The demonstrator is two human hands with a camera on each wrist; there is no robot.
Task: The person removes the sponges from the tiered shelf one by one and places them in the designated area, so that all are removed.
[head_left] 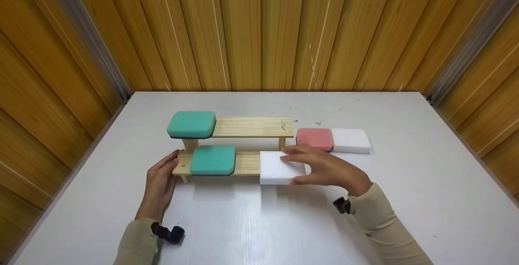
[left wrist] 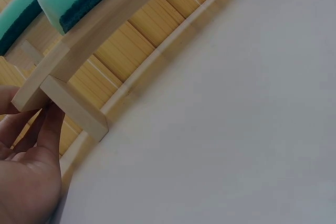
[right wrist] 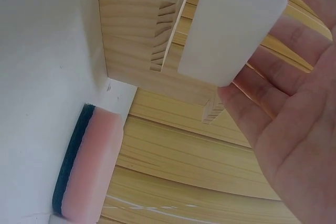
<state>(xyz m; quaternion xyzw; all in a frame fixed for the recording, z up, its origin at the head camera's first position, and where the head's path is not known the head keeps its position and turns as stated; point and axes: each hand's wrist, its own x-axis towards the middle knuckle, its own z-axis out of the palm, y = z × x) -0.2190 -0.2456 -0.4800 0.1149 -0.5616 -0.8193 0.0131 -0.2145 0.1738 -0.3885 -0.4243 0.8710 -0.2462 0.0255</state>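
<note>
A two-step wooden rack (head_left: 251, 127) stands on the table. My left hand (head_left: 159, 182) grips the left end of its lower step, and the left wrist view shows the thumb and fingers around the board's end (left wrist: 39, 85). At the lower step's right end, my right hand (head_left: 330, 169) holds a white sponge block (head_left: 275, 167) by its edges. A gap shows between block (right wrist: 231, 30) and board in the right wrist view. One green sponge (head_left: 191, 123) with a dark scouring underside lies at the upper step's left; another green sponge (head_left: 213, 159) rests on the lower step.
Right of the rack, a pink sponge (head_left: 314, 138) and a second white block (head_left: 350, 140) lie side by side on the white table (head_left: 243, 224). Yellow wood-patterned panels (head_left: 243, 34) enclose the back and sides. A black wrist camera sits on each sleeve.
</note>
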